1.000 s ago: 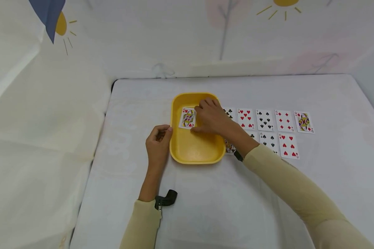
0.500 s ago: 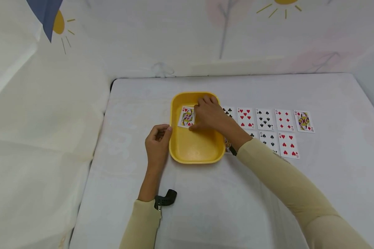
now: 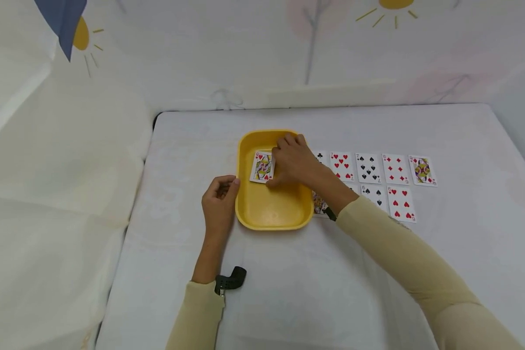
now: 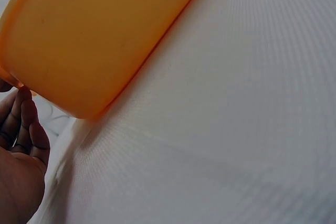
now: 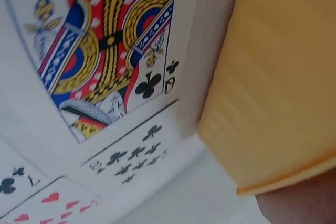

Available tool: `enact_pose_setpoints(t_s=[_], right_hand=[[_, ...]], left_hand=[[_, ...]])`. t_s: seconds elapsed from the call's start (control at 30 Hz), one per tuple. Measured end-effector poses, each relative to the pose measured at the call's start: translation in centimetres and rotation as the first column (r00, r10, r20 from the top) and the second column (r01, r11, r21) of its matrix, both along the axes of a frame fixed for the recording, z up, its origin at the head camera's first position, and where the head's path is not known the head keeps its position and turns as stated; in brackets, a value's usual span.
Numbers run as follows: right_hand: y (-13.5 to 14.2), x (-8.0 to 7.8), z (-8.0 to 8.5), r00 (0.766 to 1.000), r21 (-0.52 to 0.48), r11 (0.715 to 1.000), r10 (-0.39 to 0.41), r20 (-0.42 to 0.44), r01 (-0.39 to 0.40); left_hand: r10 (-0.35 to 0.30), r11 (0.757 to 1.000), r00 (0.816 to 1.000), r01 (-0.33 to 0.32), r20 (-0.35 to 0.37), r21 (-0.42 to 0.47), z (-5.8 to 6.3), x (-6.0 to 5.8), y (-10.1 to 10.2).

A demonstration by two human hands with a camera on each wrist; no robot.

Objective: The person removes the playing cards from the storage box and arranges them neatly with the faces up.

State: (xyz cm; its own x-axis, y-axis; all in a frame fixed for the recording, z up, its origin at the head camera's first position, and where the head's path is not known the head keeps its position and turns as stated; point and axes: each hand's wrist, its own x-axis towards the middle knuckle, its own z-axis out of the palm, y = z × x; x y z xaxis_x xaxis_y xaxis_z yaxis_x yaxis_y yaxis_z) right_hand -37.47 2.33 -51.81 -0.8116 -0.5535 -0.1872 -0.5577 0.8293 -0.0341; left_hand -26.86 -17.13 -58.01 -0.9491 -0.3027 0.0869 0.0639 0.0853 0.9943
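A yellow tray (image 3: pixel 273 214) lies on the white-covered table. My left hand (image 3: pixel 218 201) pinches its left rim between thumb and fingers; in the left wrist view that hand (image 4: pixel 21 166) meets the tray's (image 4: pixel 89 45) edge. Inside the tray, my right hand (image 3: pixel 295 163) holds a queen of hearts playing card (image 3: pixel 262 166) at its right side, thumb at the near corner and fingers at the far one. Whether more cards lie beneath is unclear. The right wrist view shows the tray's outer wall (image 5: pixel 278 77) and a bit of the right hand (image 5: pixel 299 205).
Face-up cards lie in two rows right of the tray, among them a seven of hearts (image 3: pixel 342 166), seven of spades (image 3: pixel 368 168), six of diamonds (image 3: pixel 395 169), queen of diamonds (image 3: pixel 423 170) and six of hearts (image 3: pixel 401 204). A queen of clubs (image 5: pixel 110 51) sits beside the tray.
The view shifts slightly. Both hands keep their places at the tray, and the queen of hearts stays at the right hand's fingers with only a slight shift.
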Motion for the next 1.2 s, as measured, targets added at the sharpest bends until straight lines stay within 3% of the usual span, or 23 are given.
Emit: enact_pose_setpoints(t_s=[0.3, 0.57, 0.9, 1.2], right_hand=[[1.5, 1.1, 1.5, 0.996, -0.040, 0.996, 0.072, -0.057, -0.075], [3.3, 2.6, 3.2, 0.994, -0.057, 0.994, 0.089, -0.067, -0.093], [6.1, 4.1, 4.7, 0.978, -0.106, 0.982, 0.141, -0.151, -0.158], [9.2, 4.9, 5.1, 0.982, -0.130, 0.981, 0.123, -0.145, -0.142]], left_hand=[[-0.004, 1.000, 0.999, 0.003, 0.042, 0.008, 0.2, -0.4, -0.2], [-0.012, 1.000, 1.000, 0.012, -0.005, -0.004, -0.4, -0.4, -0.8], [-0.003, 1.000, 1.000, 0.003, -0.002, -0.003, -0.5, -0.5, -1.4], [-0.008, 1.000, 1.000, 0.008, 0.003, -0.009, -0.5, -0.6, -2.0]])
